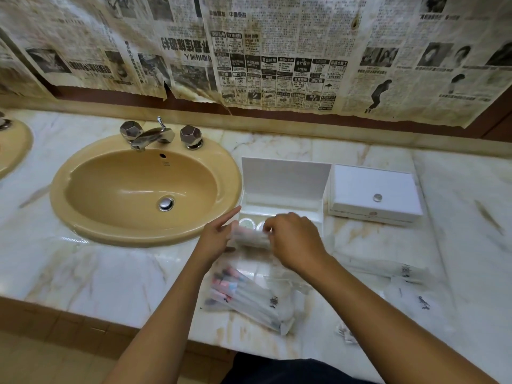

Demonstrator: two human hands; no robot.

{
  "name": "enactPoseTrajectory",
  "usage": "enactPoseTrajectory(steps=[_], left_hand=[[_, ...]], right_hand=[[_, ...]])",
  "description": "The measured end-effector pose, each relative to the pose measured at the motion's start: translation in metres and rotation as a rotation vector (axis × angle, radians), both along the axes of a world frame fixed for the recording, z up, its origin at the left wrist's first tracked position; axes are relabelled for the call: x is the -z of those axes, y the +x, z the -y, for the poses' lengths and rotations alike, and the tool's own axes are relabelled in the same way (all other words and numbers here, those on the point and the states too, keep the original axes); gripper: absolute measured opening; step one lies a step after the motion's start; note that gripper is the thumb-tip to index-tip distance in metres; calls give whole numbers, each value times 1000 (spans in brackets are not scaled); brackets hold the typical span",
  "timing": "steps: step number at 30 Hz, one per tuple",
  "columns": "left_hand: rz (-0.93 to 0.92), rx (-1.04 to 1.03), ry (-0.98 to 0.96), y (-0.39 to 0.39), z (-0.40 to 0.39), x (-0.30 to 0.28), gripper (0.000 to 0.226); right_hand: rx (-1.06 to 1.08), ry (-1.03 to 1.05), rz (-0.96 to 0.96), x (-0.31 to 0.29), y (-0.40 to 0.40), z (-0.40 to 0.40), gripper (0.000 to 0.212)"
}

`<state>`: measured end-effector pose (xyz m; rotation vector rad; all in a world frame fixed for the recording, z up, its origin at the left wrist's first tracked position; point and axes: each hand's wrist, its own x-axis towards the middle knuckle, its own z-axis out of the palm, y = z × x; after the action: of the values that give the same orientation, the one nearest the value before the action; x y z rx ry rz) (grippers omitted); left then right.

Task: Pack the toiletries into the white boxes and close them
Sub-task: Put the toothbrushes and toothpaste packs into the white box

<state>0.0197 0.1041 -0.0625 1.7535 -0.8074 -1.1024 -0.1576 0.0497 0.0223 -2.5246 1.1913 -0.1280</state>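
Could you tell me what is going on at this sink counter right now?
A person is packing toiletries at a marble counter beside a tan sink. Both hands, the left hand and the right hand, hold a small blurred plastic-wrapped packet just over the open white box, whose lid stands up. A second white box to its right is closed. More wrapped packets lie on the counter nearer the person, not yet packed.

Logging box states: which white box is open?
The left box, next to the sink, lid standing up; the right box is closed.
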Motion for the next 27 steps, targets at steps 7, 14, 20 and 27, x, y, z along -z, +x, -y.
enactPoseTrajectory(steps=[7, 14, 20, 27], left_hand=[[-5, 4, 12, -5, -2, -3, 34], [-2, -30, 31, -7, -1, -4, 31], [13, -25, 38, -8, -1, -5, 34], [35, -43, 36, -10, -1, -6, 33]], right_hand=[[160, -98, 181, 1, 13, 48, 25], [104, -47, 69, 29, 25, 64, 30], [174, 69, -50, 41, 27, 72, 21], [180, 175, -102, 48, 29, 74, 17]])
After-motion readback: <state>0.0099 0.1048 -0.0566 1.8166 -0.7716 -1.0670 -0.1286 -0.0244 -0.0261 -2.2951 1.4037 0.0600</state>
